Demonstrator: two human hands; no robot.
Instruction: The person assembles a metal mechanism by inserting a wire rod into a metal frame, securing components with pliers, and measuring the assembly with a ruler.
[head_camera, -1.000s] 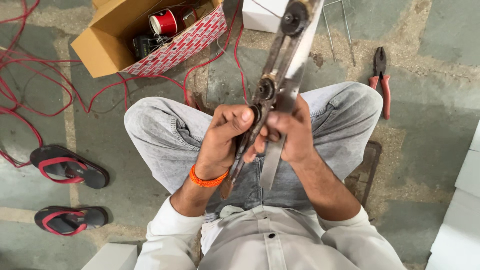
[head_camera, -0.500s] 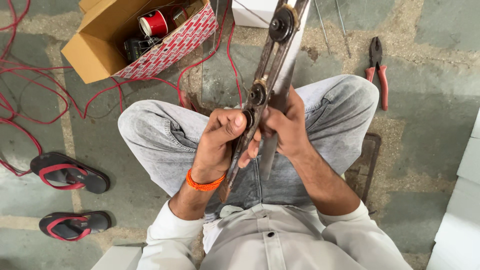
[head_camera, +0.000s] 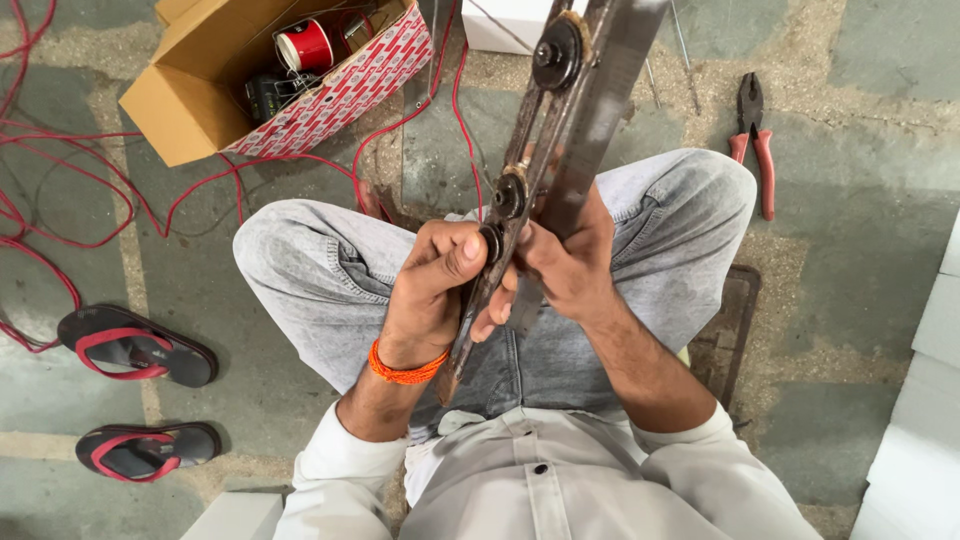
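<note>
The person sits with knees bent over a stone floor (head_camera: 860, 60), both hands raised in front of the lap around a long rusty metal bracket (head_camera: 545, 170) made of flat bars with round bolt heads along it; the bracket slants from the lap up towards the top edge of the view. The left hand (head_camera: 435, 285), with an orange thread band (head_camera: 403, 368) at the wrist, has its grip closed on the lower part of the bracket, thumb pressed near a dark bolt (head_camera: 492, 240); the right hand (head_camera: 565, 265) has its grip wrapped round the bars from the other side, fingers curled behind them. To the upper left an open cardboard box (head_camera: 185, 105) with a red-patterned side lies on the floor, a red roll (head_camera: 305, 45) and dark parts inside it; red wire (head_camera: 60, 200) loops across the floor beside the box. A pair of red-handled pliers (head_camera: 755, 140) lies well apart at the upper right; two red-strapped sandals (head_camera: 135, 345) rest at the left, near the left knee.
</note>
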